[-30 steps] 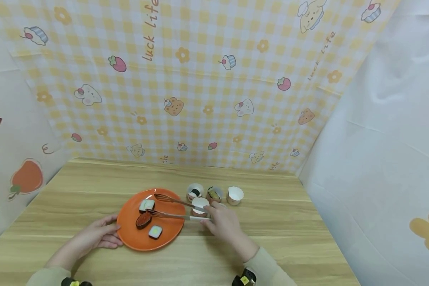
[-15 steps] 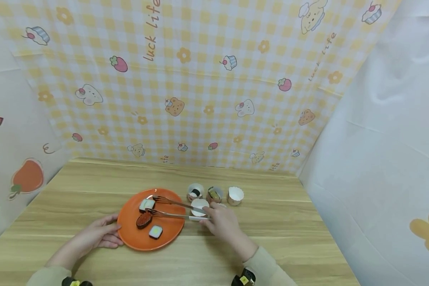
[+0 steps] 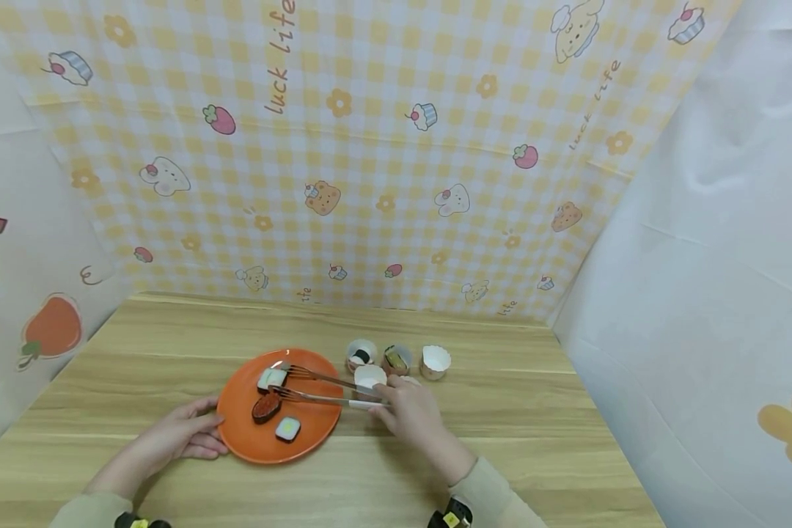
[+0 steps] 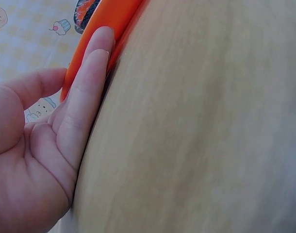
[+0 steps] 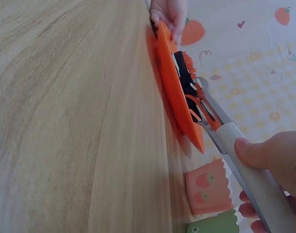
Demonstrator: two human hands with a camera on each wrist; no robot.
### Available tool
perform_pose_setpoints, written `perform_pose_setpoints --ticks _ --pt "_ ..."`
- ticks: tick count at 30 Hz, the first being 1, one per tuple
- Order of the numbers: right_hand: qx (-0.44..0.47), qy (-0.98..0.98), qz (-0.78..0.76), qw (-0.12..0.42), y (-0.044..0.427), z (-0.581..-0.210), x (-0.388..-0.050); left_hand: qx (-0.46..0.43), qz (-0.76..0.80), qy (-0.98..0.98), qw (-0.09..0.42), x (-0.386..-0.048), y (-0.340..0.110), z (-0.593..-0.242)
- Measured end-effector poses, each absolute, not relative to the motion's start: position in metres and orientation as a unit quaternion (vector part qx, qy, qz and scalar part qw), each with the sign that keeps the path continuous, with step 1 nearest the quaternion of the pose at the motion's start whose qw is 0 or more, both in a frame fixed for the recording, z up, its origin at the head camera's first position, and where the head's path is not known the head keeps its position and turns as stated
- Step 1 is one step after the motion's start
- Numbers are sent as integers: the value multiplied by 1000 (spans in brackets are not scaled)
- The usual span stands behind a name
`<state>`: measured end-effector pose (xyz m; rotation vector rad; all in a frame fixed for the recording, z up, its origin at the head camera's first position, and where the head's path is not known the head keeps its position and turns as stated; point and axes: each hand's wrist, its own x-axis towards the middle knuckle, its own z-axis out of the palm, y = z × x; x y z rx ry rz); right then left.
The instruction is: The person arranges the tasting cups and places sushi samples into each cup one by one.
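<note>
My left hand holds the left rim of an orange plate; in the left wrist view the thumb is at the rim and straight fingers lie along its underside. Three sushi pieces sit on the plate: a white-topped one, a red roe-topped one and a white square with a yellow centre. My right hand grips metal serving tongs by their white handle. Their spread, fork-like tips reach over the plate beside the white-topped and roe pieces.
Right of the plate stand several small paper cups. One holds a black-and-white piece, another a green-topped piece. A white-lined cup is partly behind the tongs; another cup stands farther right. A yellow checked cloth hangs behind the table.
The far arm of the tongs has come slightly nearer to the near arm. Left hand, plate and sushi look unmoved.
</note>
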<state>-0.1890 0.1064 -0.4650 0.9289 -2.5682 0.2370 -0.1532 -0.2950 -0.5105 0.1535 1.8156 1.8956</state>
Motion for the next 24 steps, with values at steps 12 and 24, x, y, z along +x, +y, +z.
perform_pose_setpoints --ticks 12,24 --pt "329 -917 82 209 106 -468 -186 62 696 671 250 -152 -295 -510" --pt "327 -915 90 217 107 -472 -183 60 698 667 254 -153 -295 -510"
